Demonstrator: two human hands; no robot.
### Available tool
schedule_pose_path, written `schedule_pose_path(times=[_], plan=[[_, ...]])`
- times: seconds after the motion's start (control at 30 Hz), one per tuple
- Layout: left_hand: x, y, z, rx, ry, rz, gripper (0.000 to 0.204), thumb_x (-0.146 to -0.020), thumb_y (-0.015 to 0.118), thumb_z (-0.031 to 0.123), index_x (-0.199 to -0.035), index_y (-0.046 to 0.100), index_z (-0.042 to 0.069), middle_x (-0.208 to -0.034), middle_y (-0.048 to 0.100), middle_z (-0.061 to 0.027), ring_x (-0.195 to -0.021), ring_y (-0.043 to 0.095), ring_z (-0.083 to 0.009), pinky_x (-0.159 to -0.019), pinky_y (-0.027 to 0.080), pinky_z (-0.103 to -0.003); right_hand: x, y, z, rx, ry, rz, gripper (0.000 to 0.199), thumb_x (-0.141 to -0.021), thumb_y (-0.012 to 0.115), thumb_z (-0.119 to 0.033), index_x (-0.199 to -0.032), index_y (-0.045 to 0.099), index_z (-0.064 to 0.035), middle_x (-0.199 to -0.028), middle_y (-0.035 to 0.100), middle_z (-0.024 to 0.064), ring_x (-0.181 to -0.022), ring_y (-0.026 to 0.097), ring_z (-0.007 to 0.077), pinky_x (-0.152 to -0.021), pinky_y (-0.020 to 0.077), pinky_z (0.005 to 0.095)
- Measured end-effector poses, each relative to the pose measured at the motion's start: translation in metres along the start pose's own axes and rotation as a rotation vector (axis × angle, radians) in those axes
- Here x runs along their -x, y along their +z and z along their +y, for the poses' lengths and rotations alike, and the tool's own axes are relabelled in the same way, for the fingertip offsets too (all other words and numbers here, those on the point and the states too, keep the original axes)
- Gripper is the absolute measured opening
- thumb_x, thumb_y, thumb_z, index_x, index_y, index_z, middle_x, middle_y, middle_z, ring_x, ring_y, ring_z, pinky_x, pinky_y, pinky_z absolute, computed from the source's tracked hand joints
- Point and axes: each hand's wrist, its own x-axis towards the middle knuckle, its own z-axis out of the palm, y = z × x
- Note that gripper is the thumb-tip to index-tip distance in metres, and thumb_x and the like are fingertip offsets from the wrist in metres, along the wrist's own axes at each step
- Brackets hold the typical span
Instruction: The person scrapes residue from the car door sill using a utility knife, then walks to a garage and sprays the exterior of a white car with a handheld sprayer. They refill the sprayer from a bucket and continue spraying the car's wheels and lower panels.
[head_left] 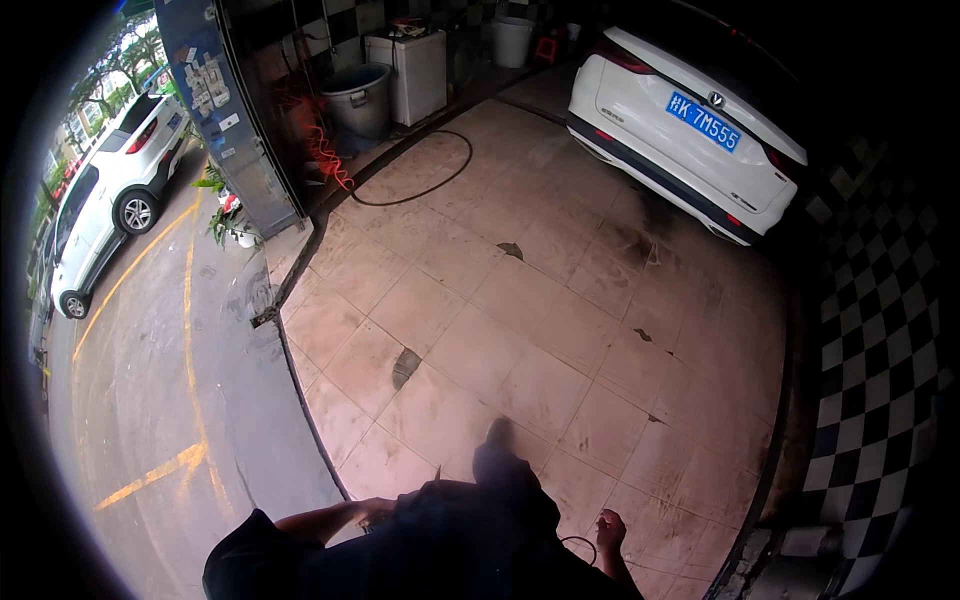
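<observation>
Both hands worry me: right hand (609, 528) grasps a thin hose (578, 542), left hand (375, 512) unclear, and wet tiles (520, 330) could trip me

I am seeing pale paper stickers (208, 80) clinging to the blue pillar (225, 120) at upper left, and a blue rectangular number plate (704, 122) sitting on the white car (690, 130).

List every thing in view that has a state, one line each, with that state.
left hand: at the waist, grip not clear
right hand: closed on a thin dark cord
black hose: lying loose on the floor
grey bin: upright, open top
white car: parked inside, rear hatch shut
tiled floor: stained, cracked in places
</observation>
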Motion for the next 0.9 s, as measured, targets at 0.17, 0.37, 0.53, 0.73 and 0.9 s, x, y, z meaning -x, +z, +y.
schedule_pose_path(times=[0.17,0.37,0.53,0.73,0.9], plan=[[0.013,-0.060,0.160,-0.068,0.133,0.113,0.035,-0.087,0.052,0.043,-0.104,0.062,0.014,-0.061,0.053,-0.0053,-0.038,0.043,-0.0143,-0.034,0.033,-0.027,-0.294,0.083,-0.229,-0.005,-0.324,-0.103,0.021,-0.080,0.061,-0.005,-0.102,0.062,-0.0021,-0.087,0.064,0.0060,-0.073,0.061,0.0143,-0.064,0.0508,0.0269],[-0.092,-0.175,0.310,-0.968,0.263,0.386,0.027,-0.084,0.046,0.022,-0.094,0.064,0.004,-0.082,0.063,-0.0225,-0.073,0.062,-0.0366,-0.064,0.052,-0.042,-0.538,0.251,-0.494,-0.178,-0.419,-0.417,0.024,-0.087,0.059,-0.011,-0.110,0.058,-0.0051,-0.091,0.063,0.0063,-0.073,0.061,0.0129,-0.063,0.0512,0.0254],[-0.126,-0.298,0.476,-0.752,0.290,0.632,0.033,-0.086,0.045,0.027,-0.104,0.063,0.005,-0.092,0.063,-0.0265,-0.088,0.062,-0.0389,-0.082,0.048,-0.045,-0.643,0.335,-0.567,0.120,-0.661,-0.525,0.028,-0.084,0.061,-0.011,-0.111,0.058,-0.0039,-0.099,0.065,0.0117,-0.082,0.066,0.0213,-0.071,0.0524,0.0298],[-0.079,-0.424,0.640,-0.467,0.106,0.210,0.058,-0.086,0.043,0.060,-0.130,0.047,0.022,-0.114,0.060,-0.0141,-0.093,0.062,-0.0277,-0.074,0.054,-0.043,-0.742,0.266,-0.396,0.178,0.020,-0.464,0.025,-0.083,0.058,-0.009,-0.106,0.057,-0.0004,-0.080,0.062,0.0130,-0.062,0.064,0.0221,-0.053,0.0524,0.0313],[-0.080,-0.527,0.699,0.256,0.089,-0.149,0.054,-0.091,0.049,0.046,-0.129,0.048,0.007,-0.124,0.055,-0.0097,-0.109,0.055,-0.0229,-0.096,0.041,-0.038,-0.782,0.234,-0.389,-0.024,0.685,-0.299,0.022,-0.079,0.055,0.002,-0.101,0.056,0.0009,-0.081,0.060,0.0184,-0.060,0.064,0.0324,-0.048,0.0556,0.0410]])
